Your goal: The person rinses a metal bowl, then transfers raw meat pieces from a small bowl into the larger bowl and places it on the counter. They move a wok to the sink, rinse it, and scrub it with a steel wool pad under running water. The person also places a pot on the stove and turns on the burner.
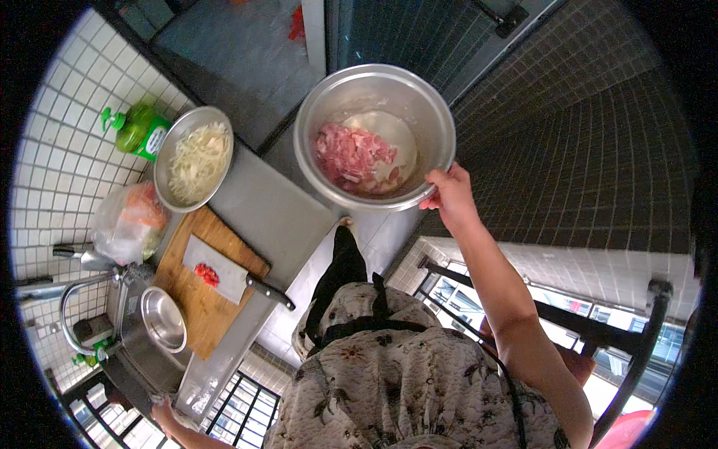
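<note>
My right hand (453, 193) grips the rim of a large stainless steel pot (378, 73), lifted in front of me. Pieces of raw pink meat (350, 154) lie in a little cloudy liquid at its bottom. Down at the lower left, my left hand (162, 416) is at the counter's edge by the sink. Something whitish is at its fingers; whether it holds that, I cannot tell. A cleaver (227, 276) with a black handle lies flat on a wooden cutting board (210, 325). Chopped red pepper (206, 274) sits on its blade.
On the steel counter (258, 196) stand a metal bowl of pale shredded vegetable (196, 168), a green pump bottle (140, 130) and a plastic bag of food (130, 221). A small metal bowl (162, 320) rests by the sink (134, 365), near the curved faucet (64, 311). Dark railings (594, 328) run at the right.
</note>
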Tool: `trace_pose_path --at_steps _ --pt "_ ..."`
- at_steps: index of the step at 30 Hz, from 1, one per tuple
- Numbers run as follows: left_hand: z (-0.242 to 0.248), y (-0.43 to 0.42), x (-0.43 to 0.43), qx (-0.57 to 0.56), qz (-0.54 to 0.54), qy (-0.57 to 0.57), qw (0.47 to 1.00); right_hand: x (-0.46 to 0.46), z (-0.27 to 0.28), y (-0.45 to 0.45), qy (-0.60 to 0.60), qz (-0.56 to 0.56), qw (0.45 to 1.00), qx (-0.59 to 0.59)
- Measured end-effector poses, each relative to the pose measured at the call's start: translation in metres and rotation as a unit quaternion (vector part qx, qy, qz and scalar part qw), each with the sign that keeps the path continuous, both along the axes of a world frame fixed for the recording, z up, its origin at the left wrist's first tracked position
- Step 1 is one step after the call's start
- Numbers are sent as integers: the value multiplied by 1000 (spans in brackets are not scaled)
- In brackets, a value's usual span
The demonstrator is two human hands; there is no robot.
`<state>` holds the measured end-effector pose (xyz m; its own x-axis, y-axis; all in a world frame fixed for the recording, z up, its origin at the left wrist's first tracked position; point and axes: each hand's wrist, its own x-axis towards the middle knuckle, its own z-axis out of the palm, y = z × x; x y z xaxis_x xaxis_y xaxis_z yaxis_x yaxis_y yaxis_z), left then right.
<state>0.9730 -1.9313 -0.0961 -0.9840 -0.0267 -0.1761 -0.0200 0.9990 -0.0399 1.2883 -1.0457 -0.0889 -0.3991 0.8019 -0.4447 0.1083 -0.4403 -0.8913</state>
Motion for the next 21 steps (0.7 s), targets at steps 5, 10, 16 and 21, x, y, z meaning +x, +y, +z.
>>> trace_pose_path --at_steps 5,10,16,21 --pt "23 66 24 38 99 15 994 -46 -18 50 0 18 999 -44" --pt "49 122 40 55 150 20 987 -67 -9 99 7 18 999 -41" --pt "86 199 72 64 194 29 979 -134 -21 137 43 60 996 -53" --pt "119 286 102 75 236 43 968 -166 -21 180 38 82 995 -37"
